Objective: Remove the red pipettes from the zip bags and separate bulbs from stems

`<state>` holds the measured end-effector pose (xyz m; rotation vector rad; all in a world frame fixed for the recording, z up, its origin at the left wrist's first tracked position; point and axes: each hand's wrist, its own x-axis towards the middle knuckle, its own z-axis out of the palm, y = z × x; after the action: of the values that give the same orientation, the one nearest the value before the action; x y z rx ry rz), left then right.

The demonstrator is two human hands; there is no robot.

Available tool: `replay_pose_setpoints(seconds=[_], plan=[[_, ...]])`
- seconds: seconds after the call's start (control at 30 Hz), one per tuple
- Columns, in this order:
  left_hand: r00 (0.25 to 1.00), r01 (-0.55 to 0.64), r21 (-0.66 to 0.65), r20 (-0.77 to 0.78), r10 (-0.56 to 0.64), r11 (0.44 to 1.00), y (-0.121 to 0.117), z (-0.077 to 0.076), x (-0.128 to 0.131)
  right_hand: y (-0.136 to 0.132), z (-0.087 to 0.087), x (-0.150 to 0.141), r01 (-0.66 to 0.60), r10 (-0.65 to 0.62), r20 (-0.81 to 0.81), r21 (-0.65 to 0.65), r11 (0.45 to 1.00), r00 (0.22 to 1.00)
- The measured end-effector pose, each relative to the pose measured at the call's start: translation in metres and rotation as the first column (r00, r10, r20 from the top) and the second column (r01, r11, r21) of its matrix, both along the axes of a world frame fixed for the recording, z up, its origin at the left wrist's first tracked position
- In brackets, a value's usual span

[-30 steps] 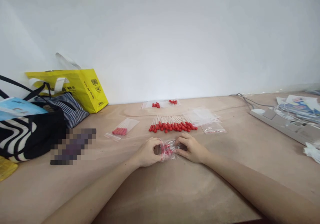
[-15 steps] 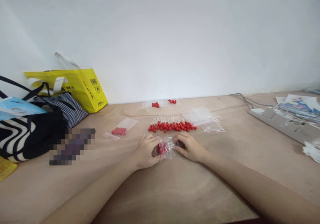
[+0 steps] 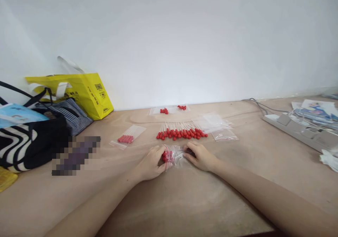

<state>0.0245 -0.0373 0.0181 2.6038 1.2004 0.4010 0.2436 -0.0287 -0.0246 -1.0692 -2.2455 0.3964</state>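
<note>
Between my hands is a clear zip bag (image 3: pixel 179 161), with several red-tipped sticks (image 3: pixel 167 156) inside it. My left hand (image 3: pixel 151 163) grips its red-striped mouth, beside the red tips. The fingers of my right hand (image 3: pixel 200 156) are closed on the other end, around the stick ends; their exact hold on bag or sticks is partly hidden. Just beyond lies a row of loose red-tipped white sticks (image 3: pixel 182 133), tips towards me. A filled zip bag (image 3: pixel 136 132) with pinkish-red tips rests to the left.
More bagged red-tipped sticks (image 3: pixel 164 111) lie near the wall. Flat clear zip bags (image 3: pixel 224 135) are right of the row. A yellow bag (image 3: pixel 92 92) and a black striped bag (image 3: pixel 52 142) stand left. A white power strip (image 3: pixel 298 129) with cables and papers (image 3: pixel 319 108) occupy the right.
My left hand has shifted slightly left with the bag's mouth. The red tips have moved left too, closer to the mouth. My right hand is nearly still.
</note>
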Motion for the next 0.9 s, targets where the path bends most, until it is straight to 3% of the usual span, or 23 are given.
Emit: replay_pose_setpoints(seconds=[0.37,0.5,0.7,0.9], plan=[[0.981,-0.046,-0.218,0.175,0.085,0.975,0.006,-0.003,-0.005,0.002,-0.001,0.001,0.034,-0.034,-0.026,-0.014,0.999,0.999],[0.966,-0.074,-0.158,0.232,0.110,0.985,0.011,-0.004,-0.015,0.003,-0.002,0.002,0.055,-0.055,-0.012,0.001,0.998,0.998],[0.979,-0.069,-0.215,0.175,0.108,0.974,0.026,-0.004,-0.047,0.001,-0.002,0.004,0.073,-0.079,0.081,0.079,0.994,0.994],[0.996,-0.066,-0.036,0.051,0.068,0.997,0.030,0.001,-0.060,-0.001,0.000,0.004,0.044,-0.062,0.113,0.159,0.986,0.992]])
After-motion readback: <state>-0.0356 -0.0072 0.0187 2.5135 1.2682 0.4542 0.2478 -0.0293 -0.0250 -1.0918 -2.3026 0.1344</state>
